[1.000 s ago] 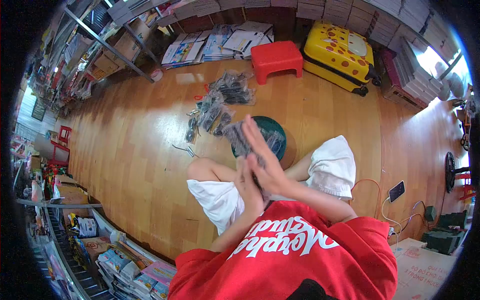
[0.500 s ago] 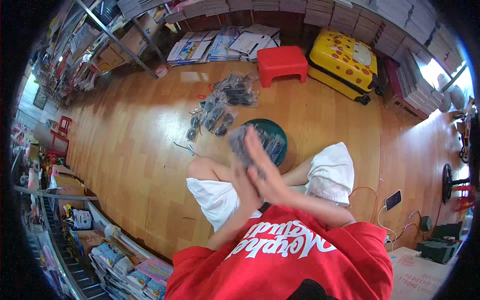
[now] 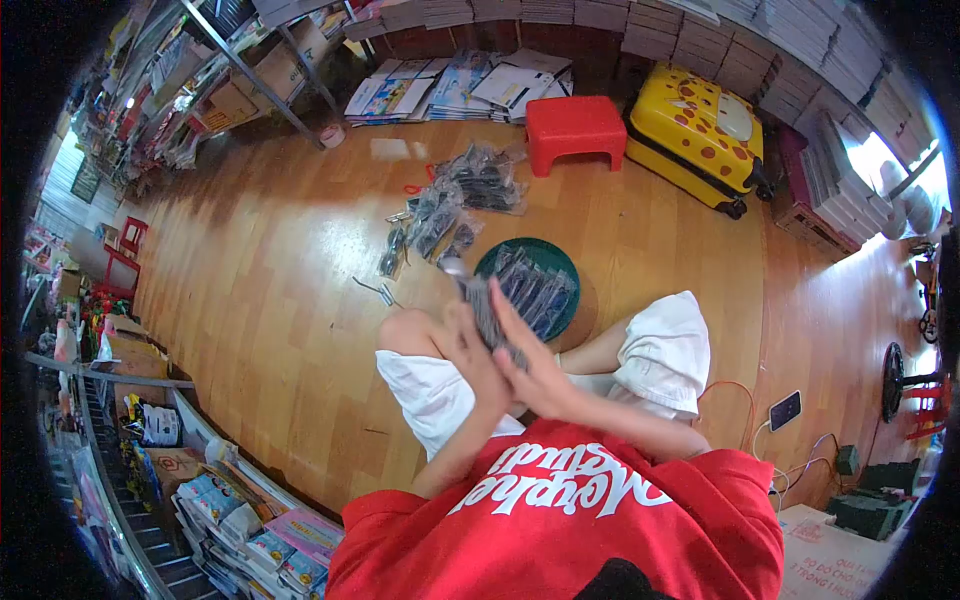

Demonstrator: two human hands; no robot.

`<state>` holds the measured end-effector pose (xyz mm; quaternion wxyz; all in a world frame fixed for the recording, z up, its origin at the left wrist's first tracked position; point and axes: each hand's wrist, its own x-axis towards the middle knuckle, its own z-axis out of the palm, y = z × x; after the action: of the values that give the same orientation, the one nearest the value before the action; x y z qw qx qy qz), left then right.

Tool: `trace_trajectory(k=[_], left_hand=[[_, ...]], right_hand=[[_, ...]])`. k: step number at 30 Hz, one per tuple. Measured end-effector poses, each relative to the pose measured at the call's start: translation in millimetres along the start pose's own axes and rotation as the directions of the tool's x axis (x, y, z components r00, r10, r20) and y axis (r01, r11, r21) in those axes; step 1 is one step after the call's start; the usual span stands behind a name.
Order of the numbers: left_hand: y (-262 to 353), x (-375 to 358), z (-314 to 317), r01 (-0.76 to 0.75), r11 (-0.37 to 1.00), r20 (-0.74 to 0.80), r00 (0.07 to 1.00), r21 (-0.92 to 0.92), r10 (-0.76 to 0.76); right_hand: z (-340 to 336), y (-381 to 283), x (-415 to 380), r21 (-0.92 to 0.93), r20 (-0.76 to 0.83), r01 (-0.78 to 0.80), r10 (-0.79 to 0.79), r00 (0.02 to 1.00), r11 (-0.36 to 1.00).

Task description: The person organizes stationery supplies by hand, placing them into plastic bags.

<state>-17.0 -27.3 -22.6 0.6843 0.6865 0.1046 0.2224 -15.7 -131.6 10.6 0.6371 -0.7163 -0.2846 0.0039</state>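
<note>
Pressed between my two palms is a pair of sunglasses in a clear plastic sleeve [image 3: 484,312], seen edge-on and slightly blurred. My left hand [image 3: 472,352] lies along its left side, and my right hand [image 3: 532,366] flattens against its right side, fingers pointing forward. Just beyond my hands sits a round green basket [image 3: 572,270] with several plastic-wrapped sunglasses [image 3: 532,292] lying in it in a row. Left of the basket, more wrapped sunglasses [image 3: 432,222] are heaped on the floor, with a dark wrapped pile [image 3: 482,182] behind them.
A red plastic stool [image 3: 573,125] and a yellow giraffe-pattern suitcase [image 3: 695,135] stand at the back. Stacked booklets [image 3: 460,88] lie beside the stool. A phone [image 3: 785,410] with a cable rests on the right. Shelves of books [image 3: 235,520] line the left.
My hands have drawn back slightly toward my body, with the wrapped sunglasses now more edge-on between the palms. More of the green basket shows. The view has shifted a little.
</note>
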Motion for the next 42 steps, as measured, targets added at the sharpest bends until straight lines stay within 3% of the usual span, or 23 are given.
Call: trace_trajectory(k=[1,2,5,6,9,10,13,15,17,18,21,22,25,26,28,30,31,34,37,40,42], left_hand=[[0,10,-4,-0.063,0.985,-0.032,0.997,0.161,0.069],[3,19,-3,0.049,0.992,-0.082,0.995,-0.115,-0.058],[0,22,9,0.106,0.962,-0.091,0.987,-0.251,-0.132],[20,20,14,0.22,0.925,-0.063,0.966,-0.311,-0.251],[18,29,0,0.204,0.895,0.152,0.976,-0.396,-0.155],[20,28,1,0.152,0.942,0.098,0.987,-0.299,-0.129],[34,23,5,0.018,0.999,-0.05,0.999,0.033,-0.017],[22,20,4,0.109,0.966,0.179,0.982,-0.236,-0.067],[10,17,7,0.307,0.76,0.424,0.904,-0.572,-0.047],[12,16,8,0.374,0.7,0.46,0.885,-0.608,-0.073],[12,24,4,0.441,0.69,0.494,0.859,-0.574,-0.137],[18,27,3,0.438,0.708,0.474,0.865,-0.553,-0.165],[27,32,6,0.383,0.721,0.408,0.9,-0.577,-0.152],[26,30,9,0.409,0.67,0.455,0.883,-0.619,-0.118],[29,21,21,0.405,0.694,0.458,0.881,-0.595,-0.121],[22,20,27,0.396,0.7,0.502,0.862,-0.594,-0.061],[31,22,28,0.318,0.745,0.432,0.901,-0.587,-0.044],[44,35,22,0.091,0.863,0.27,0.961,-0.497,0.054],[36,23,21,0.16,0.919,0.461,0.887,-0.36,0.026],[21,5,22,0.196,0.886,0.436,0.9,-0.419,0.007],[10,-13,14,0.235,0.878,0.467,0.884,-0.417,-0.015]], right_hand=[[7,-3,-13,0.015,0.039,-0.025,0.024,0.999,1.0],[15,2,-25,0.037,-0.013,-0.061,0.061,0.998,0.997],[18,12,-33,0.482,0.047,-0.319,0.34,0.939,0.816],[17,17,-35,0.644,-0.004,-0.286,0.376,0.926,0.71],[-11,31,-32,0.445,-0.025,-0.353,0.405,0.914,0.823],[-19,32,-31,0.472,-0.104,-0.318,0.41,0.906,0.822],[-41,38,-29,0.413,-0.101,-0.327,0.4,0.911,0.85],[-42,33,-29,0.438,-0.057,-0.417,0.487,0.871,0.797],[-39,31,-30,0.423,0.016,-0.498,0.543,0.839,0.757],[-39,29,-30,0.368,0.103,-0.55,0.556,0.825,0.749],[-52,20,-29,0.067,0.144,-0.571,0.558,0.817,0.818],[-55,9,-27,0.034,0.016,-0.45,0.449,0.893,0.893],[-57,-15,-22,0.063,-0.402,-0.344,0.34,0.85,0.937],[-54,-16,-20,0.009,-0.372,-0.21,0.198,0.907,0.978],[-43,-20,-14,-0.087,-0.29,0.072,-0.095,0.952,0.994],[-22,-24,-20,-0.231,0.046,0.119,-0.111,0.993,0.966],[-7,-28,-26,-0.274,-0.017,0.059,-0.066,0.998,0.96],[9,-13,-46,-0.129,-0.023,0.014,-0.017,1.0,0.991],[20,-13,-52,-0.125,-0.097,-0.001,-0.011,0.995,0.992],[17,-13,-33,-0.116,-0.195,0.04,-0.062,0.979,0.992],[10,-10,-14,-0.223,-0.244,0.018,-0.074,0.967,0.975]])
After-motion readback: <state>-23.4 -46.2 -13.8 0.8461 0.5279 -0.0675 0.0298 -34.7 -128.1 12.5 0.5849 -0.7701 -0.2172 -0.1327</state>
